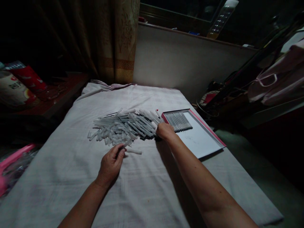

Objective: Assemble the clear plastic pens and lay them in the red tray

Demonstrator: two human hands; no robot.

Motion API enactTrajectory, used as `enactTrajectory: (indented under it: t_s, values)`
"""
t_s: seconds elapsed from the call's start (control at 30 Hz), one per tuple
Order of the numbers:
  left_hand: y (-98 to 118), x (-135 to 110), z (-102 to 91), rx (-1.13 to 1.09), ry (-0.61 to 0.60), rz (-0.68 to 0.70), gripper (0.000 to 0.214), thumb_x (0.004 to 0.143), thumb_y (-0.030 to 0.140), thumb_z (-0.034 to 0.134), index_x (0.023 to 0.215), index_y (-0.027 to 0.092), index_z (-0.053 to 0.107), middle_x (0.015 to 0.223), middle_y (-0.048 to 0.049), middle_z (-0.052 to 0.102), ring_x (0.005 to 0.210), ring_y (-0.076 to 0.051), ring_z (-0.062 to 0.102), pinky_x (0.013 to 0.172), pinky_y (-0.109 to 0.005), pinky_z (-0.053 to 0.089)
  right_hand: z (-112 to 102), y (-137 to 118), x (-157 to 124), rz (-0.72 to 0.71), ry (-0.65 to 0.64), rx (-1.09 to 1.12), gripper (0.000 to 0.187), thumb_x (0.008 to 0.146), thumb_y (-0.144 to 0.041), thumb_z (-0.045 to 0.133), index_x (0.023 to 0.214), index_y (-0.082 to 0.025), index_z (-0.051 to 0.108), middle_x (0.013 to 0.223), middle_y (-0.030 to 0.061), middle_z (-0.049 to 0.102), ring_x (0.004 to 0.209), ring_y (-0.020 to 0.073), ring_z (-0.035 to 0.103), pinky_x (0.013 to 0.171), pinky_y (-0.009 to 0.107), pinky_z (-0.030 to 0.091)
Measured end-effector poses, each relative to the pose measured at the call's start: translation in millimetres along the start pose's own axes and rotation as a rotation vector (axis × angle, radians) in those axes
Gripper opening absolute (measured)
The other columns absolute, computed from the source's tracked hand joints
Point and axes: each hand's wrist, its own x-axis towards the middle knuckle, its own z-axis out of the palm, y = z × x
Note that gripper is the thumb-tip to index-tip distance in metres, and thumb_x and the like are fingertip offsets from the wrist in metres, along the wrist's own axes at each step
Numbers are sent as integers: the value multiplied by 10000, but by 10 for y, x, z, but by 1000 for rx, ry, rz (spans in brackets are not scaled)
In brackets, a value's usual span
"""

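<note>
A heap of translucent pen parts (118, 125), long barrels mixed with shorter cap-like pieces, lies on the cloth-covered table. At its near edge my left hand (111, 163) is closed, with a translucent pen barrel (134, 152) sticking out to the right from between thumb and fingers. My right hand (165, 130) reaches to the right end of the heap, its fingers curled and mostly hidden; what they hold cannot be made out. Just beyond it, a shallow white tray (199, 139) with red edges carries a neat row of pens (179, 121) with dark tips.
A pale checked cloth (142, 190) covers the table. To the left, a dark side table (54, 95) bears a jar (16, 90) and a red packet (30, 79). A curtain (121, 41) and a wall stand behind. A bottle (222, 20) is on the ledge.
</note>
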Motion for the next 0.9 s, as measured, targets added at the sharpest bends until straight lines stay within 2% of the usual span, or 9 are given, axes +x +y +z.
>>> enactTrajectory:
  t_s: [0.1, 0.27, 0.43, 0.5, 0.57, 0.63, 0.7, 0.8, 0.9]
  values:
    - [-3, 3, 5, -4, 7, 16, 361, 905, 477, 507, 1023, 196, 702, 891, -57, 775, 733, -202, 744, 719, -327, 621, -24, -21, -24, 14, -55, -34, 314, 839, -186, 627, 1112, -125, 770, 1186, 216, 722, 1122, 322, 683, 895, 380, 530]
    - [-47, -11, 15, -4, 1, 6, 357, 910, 473, 511, 1043, 201, 698, 903, -57, 776, 743, -203, 744, 730, -329, 622, -59, -80, -18, 22, -99, -40, 328, 809, -149, 643, 1108, -94, 766, 1169, 237, 725, 1114, 322, 689, 867, 353, 529]
    - [-66, -17, 12, -12, -9, 16, 354, 921, 465, 514, 1062, 202, 703, 920, -60, 777, 799, -212, 749, 783, -343, 620, -125, 30, -216, 50, -32, -16, 283, 850, -201, 598, 1065, -136, 769, 1137, 204, 741, 1072, 312, 698, 821, 347, 513]
    - [-65, -11, 14, -2, 2, 49, 342, 921, 459, 520, 1049, 208, 714, 945, -61, 777, 844, -215, 747, 800, -335, 615, -99, 136, -330, 69, 60, 62, 255, 862, -220, 567, 1008, -179, 771, 1069, 159, 761, 1003, 288, 708, 795, 342, 504]
    - [-64, -4, 19, 13, 18, 102, 327, 927, 443, 524, 1040, 212, 726, 967, -63, 774, 883, -213, 741, 816, -322, 605, -21, 242, -430, 80, 253, 318, 205, 842, -238, 572, 911, -206, 761, 947, 101, 771, 886, 242, 705, 763, 323, 496]
    - [-67, 4, 25, 29, 34, 167, 312, 939, 419, 527, 1048, 214, 735, 979, -64, 770, 894, -205, 733, 829, -313, 594, 89, 315, -512, 75, 467, 730, 172, 807, -314, 610, 835, -196, 732, 817, 59, 745, 750, 195, 668, 701, 298, 492]
    - [-73, 9, 28, 45, 48, 220, 295, 949, 386, 533, 1074, 214, 738, 991, -67, 765, 902, -198, 726, 845, -314, 583, 194, 339, -588, 69, 579, 1142, 276, 749, -443, 670, 810, -177, 708, 695, 27, 688, 621, 154, 600, 586, 267, 463]
    - [-83, 12, 27, 72, 54, 258, 280, 958, 351, 537, 1104, 218, 735, 1002, -68, 759, 915, -197, 717, 849, -319, 574, 285, 297, -711, 74, 564, 1512, 432, 668, -569, 733, 801, -159, 705, 582, -12, 596, 492, 103, 482, 448, 217, 339]
    - [-87, 10, 24, 97, 37, 265, 276, 959, 346, 537, 1107, 226, 736, 999, -65, 758, 909, -200, 714, 840, -327, 572, 305, 230, -821, 40, 518, 1601, 452, 671, -592, 749, 783, -156, 715, 571, -16, 576, 468, 82, 444, 429, 208, 296]
